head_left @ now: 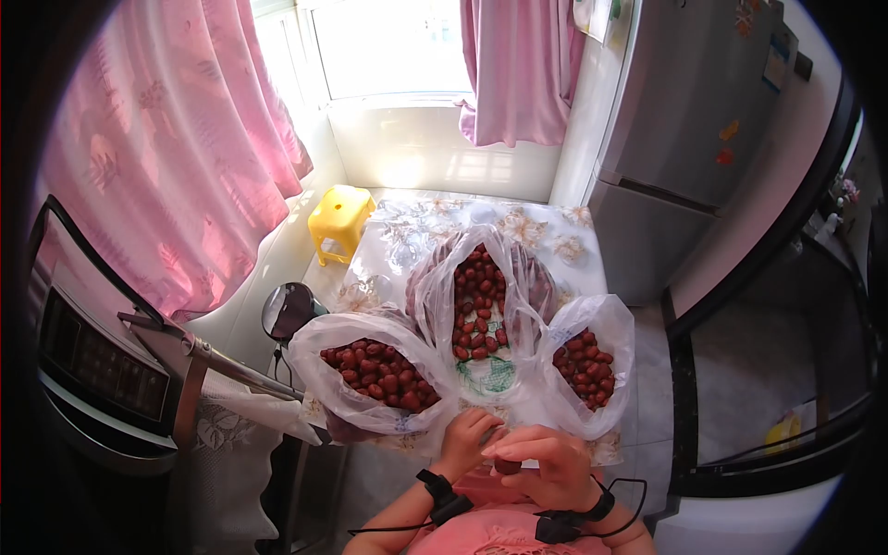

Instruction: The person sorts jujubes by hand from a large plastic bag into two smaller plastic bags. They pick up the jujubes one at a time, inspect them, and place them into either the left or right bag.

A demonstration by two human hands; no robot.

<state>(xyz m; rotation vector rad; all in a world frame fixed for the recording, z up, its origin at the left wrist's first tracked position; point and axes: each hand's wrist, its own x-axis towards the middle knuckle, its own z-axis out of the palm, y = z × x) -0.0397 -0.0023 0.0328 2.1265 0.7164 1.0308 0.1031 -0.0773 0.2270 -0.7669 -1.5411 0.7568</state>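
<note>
Three clear plastic bags of red dates stand on a table with a floral cloth (pixel 567 248): a left bag (pixel 384 375), a large middle bag (pixel 479 305) and a right bag (pixel 585 370). My right hand (pixel 550 462) pinches one red date (pixel 507 466) between thumb and fingers, close to my body at the table's near edge. Beside it, my left hand (pixel 470 439) has its fingers curled in front of the middle bag; whether they hold anything is hidden.
Behind the table's left corner is a yellow stool (pixel 340 220). A round dark object (pixel 289 310) stands beside the left bag. A grey fridge (pixel 684 139) is at the right, an oven-like appliance (pixel 106 370) at the left. Cables run from both wrist straps.
</note>
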